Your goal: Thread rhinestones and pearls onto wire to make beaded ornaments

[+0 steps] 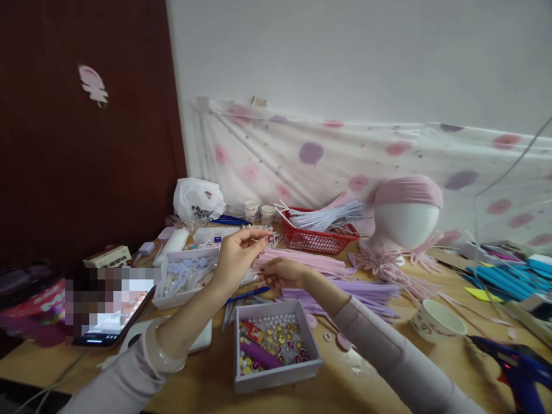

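My left hand (236,256) is raised over the middle of the table, thumb and fingers pinching a small dark red gem (270,238) with a pale rim. Lower and to its right is my right hand (285,272), fingers curled together beside the pink pipe cleaners (313,261); what they hold, if anything, is too small to make out. Purple pipe cleaners (353,293) lie under the right forearm. In front stands an open white box (278,382) of pearls, gold-coloured pieces, red gems and a purple stick.
A white tray (176,299) of beads and a lit phone (116,319) are at left. Behind stands a red basket (317,240) of pipe cleaners. On the right are a foam head (405,224), a paper bowl (437,322) and a blue glue gun (513,368).
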Tool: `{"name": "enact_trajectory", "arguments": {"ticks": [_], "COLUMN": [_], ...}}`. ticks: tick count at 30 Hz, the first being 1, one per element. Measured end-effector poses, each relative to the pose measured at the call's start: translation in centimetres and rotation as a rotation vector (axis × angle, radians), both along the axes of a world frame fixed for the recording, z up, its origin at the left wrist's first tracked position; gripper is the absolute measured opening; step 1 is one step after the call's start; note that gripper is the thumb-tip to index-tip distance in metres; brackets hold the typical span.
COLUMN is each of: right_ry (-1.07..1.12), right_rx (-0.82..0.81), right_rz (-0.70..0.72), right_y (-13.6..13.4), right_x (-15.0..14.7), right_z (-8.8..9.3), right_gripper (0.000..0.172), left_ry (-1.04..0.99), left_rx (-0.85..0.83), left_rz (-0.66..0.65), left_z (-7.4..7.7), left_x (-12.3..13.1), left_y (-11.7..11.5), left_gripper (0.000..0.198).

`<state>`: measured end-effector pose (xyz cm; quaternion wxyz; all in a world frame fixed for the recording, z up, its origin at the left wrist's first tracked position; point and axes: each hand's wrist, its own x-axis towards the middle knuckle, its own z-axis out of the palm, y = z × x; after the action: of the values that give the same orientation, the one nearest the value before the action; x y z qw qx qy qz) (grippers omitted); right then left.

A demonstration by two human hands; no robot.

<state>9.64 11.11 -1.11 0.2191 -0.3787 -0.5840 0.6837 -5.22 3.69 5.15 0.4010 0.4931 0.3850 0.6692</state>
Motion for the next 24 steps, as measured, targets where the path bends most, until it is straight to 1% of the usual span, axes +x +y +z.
{"name": "enact_trajectory", "arguments": {"ticks": [2,3,5,6,8,10,11,13,15,17,20,24], "right_ry": [-0.077,-0.099,-0.113,-0.105,-0.035,0.114,0.197,0.327,0.428,0.509,0.598,0.659], "right_rx": [-0.042,-0.043,-0.022,-0.008,0.041,0.107,0.132,0.135,0.115,0.091,0.053,0.022], "right_rz": [0.008,0.002,-0.022,-0.033,-0.083,-0.193,-0.25,-0.326,-0.385,-0.427,-0.445,-0.426], "right_y": [-0.6,-1.0,-2.0,-2.5,-3.7,-4.7,-5.2,-5.8,-6.2,-6.4,-6.7,-7.5], "right_x": [2.2,3.4,5.4,6.1,6.7,6.2,5.6,4.3,3.3,2.9,3.4,4.2], "right_z": [0.6,1.1,2.6,3.5,5.0,5.9,6.0,5.6,4.8,4.1,3.5,2.9], "right_gripper": [0.033,0.029,0.016,0.012,0.011,0.018,0.021,0.026,0.026,0.024,0.018,0.012], "left_ry": [-0.001,-0.005,-0.013,-0.015,-0.01,0.012,0.03,0.077,0.132,0.193,0.278,0.342], "left_rx": [-0.004,-0.005,-0.007,-0.009,-0.015,-0.019,-0.017,-0.003,0.027,0.068,0.115,0.104], "left_rz": [0.005,0.012,0.028,0.035,0.04,0.03,0.021,0.004,-0.003,-0.005,-0.022,-0.081], "left_z": [-0.3,-0.5,-0.7,-0.7,-0.9,-1.0,-1.1,-1.2,-1.3,-1.5,-1.9,-2.7], "left_x": [-0.1,-0.1,0.1,0.2,0.7,1.4,1.8,2.5,3.1,3.3,3.5,3.6], "left_y": [0.2,0.2,0.3,0.3,0.2,0.1,0.0,-0.2,-0.5,-0.8,-1.1,-1.2], "left_gripper": [0.018,0.018,0.019,0.019,0.02,0.019,0.017,0.013,0.01,0.008,0.008,0.009]}}
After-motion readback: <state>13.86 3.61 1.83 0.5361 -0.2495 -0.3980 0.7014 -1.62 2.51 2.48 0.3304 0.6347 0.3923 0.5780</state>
